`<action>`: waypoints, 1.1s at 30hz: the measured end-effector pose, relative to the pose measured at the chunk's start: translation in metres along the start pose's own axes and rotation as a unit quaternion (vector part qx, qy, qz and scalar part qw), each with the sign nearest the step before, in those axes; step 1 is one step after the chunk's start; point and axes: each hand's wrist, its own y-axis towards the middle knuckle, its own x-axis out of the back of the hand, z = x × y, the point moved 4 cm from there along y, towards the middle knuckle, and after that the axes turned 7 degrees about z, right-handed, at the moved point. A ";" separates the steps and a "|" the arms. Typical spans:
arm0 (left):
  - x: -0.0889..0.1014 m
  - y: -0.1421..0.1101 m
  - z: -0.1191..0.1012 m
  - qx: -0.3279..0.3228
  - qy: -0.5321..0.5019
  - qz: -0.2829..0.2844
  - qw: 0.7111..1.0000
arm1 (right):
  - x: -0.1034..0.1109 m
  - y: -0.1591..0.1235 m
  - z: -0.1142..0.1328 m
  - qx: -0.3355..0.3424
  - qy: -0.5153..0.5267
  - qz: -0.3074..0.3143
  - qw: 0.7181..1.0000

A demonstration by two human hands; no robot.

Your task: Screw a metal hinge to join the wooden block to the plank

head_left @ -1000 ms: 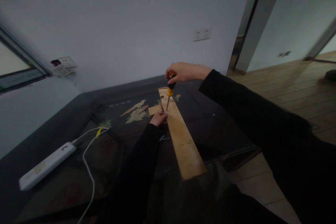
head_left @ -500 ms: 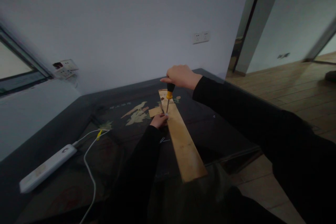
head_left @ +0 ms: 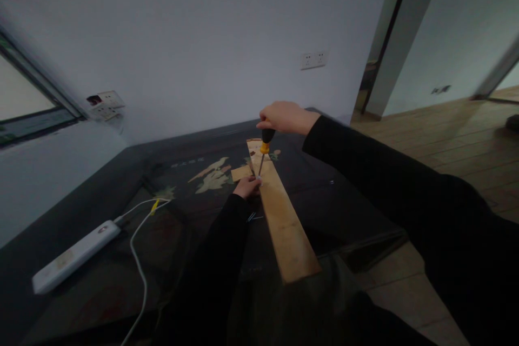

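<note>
My right hand (head_left: 286,117) is wrapped round the black and yellow handle of a screwdriver (head_left: 265,148). Its shaft points down, slightly tilted, to a long wooden board (head_left: 286,216) on the dark table (head_left: 194,238). At the tip, the fingers of my left hand (head_left: 246,187) are closed on a small white piece (head_left: 259,179), too small to make out fully, at the board's left edge. A short wooden piece (head_left: 240,173) lies just beyond that hand, against the board. Several thin, shiny pin-like bits (head_left: 254,217) rest on the table nearer to me.
On the left lies a white power strip (head_left: 77,255) with a white cable (head_left: 140,267) and a yellow tag (head_left: 154,206). A pale wall with sockets (head_left: 313,60) stands behind the table. Wooden floor (head_left: 425,124) shows at the right.
The view has shifted slightly. My right hand and the screwdriver handle lean a little more to the right, while the tip stays by my left fingers.
</note>
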 end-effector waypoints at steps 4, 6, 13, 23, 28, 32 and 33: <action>-0.001 -0.003 -0.002 0.000 -0.012 -0.007 1.000 | -0.003 -0.002 0.000 -0.053 0.008 -0.040 0.998; -0.001 -0.003 -0.002 0.001 -0.015 -0.001 1.000 | -0.003 0.000 -0.003 -0.040 0.037 -0.027 0.998; 0.000 -0.004 -0.001 -0.002 -0.012 0.002 1.000 | 0.003 0.002 -0.005 0.074 0.081 0.022 0.994; 0.000 -0.002 -0.001 -0.003 -0.004 -0.005 1.000 | -0.010 0.001 0.002 -0.069 -0.004 -0.059 0.996; 0.002 -0.001 -0.001 -0.008 -0.010 -0.002 1.000 | -0.003 0.004 -0.010 0.035 0.076 0.021 0.996; 0.002 0.000 0.000 -0.002 -0.008 0.001 1.000 | 0.003 0.003 -0.009 0.067 0.064 0.052 0.994; 0.002 0.000 0.000 -0.002 -0.009 0.003 1.000 | 0.003 0.003 -0.008 0.062 0.051 0.042 0.996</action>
